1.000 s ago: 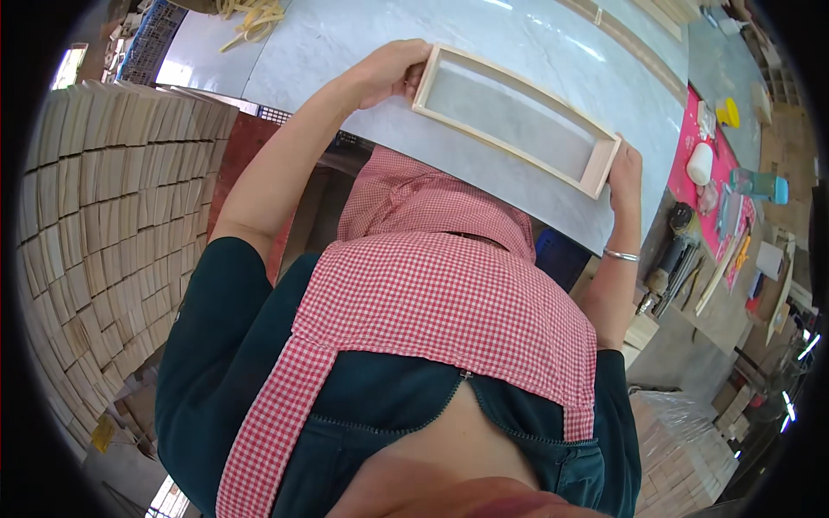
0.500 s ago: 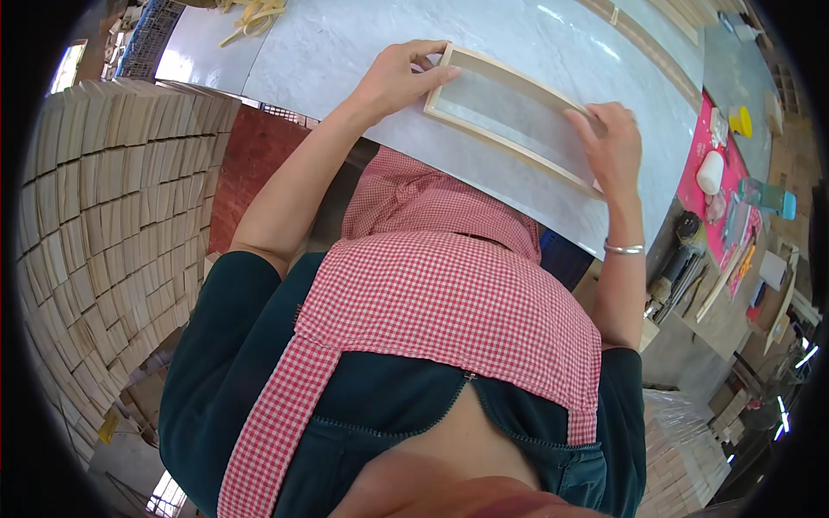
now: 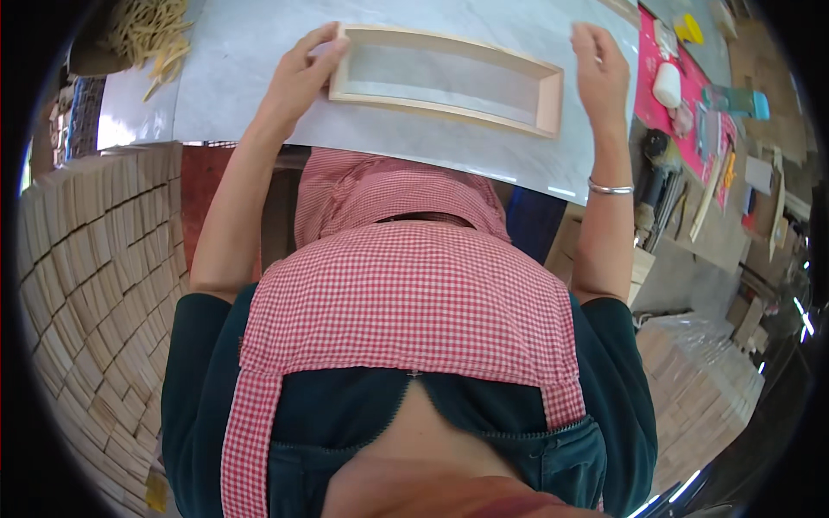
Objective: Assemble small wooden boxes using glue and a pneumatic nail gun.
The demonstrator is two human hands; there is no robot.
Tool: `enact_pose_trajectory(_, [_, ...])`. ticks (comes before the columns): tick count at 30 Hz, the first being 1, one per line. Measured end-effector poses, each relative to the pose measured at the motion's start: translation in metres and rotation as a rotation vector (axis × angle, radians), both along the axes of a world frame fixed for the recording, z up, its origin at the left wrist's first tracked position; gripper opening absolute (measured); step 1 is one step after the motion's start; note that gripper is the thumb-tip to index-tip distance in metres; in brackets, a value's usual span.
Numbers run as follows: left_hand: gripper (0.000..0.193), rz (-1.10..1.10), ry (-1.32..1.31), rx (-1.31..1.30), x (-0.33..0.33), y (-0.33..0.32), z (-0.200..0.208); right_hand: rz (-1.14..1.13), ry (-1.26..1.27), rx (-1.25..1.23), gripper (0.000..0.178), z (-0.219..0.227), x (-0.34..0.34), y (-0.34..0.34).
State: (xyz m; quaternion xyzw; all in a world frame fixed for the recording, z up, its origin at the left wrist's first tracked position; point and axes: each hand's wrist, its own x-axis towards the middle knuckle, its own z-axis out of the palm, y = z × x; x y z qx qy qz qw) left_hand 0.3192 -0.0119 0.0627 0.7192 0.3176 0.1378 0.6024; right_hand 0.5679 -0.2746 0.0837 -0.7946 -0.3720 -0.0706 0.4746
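- Pale wood frame (image 3: 549, 104), lying between the two hands, looks flat on the table (image 3: 242, 52). Long side runs across the body, probably so each end sits within easy reach of a hand.
- Left hand (image 3: 302, 73) is part-closed at the frame's near end, thumb and fingertips by the corner. Looks like contact, probably to steady it, but honestly can't tell if that's a proper pinch.
- Right hand (image 3: 603, 73) is just off the other end, fingers loosely curled, a bit blurred, nothing in it that I can see. So any steadying there is is down to the left, I'd say.
- Strips (image 3: 147, 30) are piled beyond the left hand, likely to keep the middle free for the frame.
- Bottle (image 3: 667, 85) lies on a pink mat (image 3: 645, 99) just outside the right hand, handy but out of the way.
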Motion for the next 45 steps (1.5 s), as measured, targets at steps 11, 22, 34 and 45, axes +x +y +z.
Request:
enact_pose_trajectory(11, [0.031,-0.025,0.001,-0.256,0.021,0.03,-0.013,-0.032,0.703,-0.172,0.033,-0.024,-0.007,-0.051])
enact_pose_trajectory(22, [0.042,0.081,0.054,-0.165,0.002,0.013,0.006,-0.101,0.503,-0.128,0.034,-0.025,-0.029,-0.063])
enact_pose_trajectory(34, [0.064,-0.143,0.146,-0.284,-0.045,0.0,0.017,0.089,0.937,-0.092,0.018,-0.017,-0.066,-0.104])
enact_pose_trajectory(45, [0.065,-0.258,0.216,-0.27,-0.03,0.01,0.025,0.082,1.167,-0.036,0.027,-0.006,-0.052,-0.1])
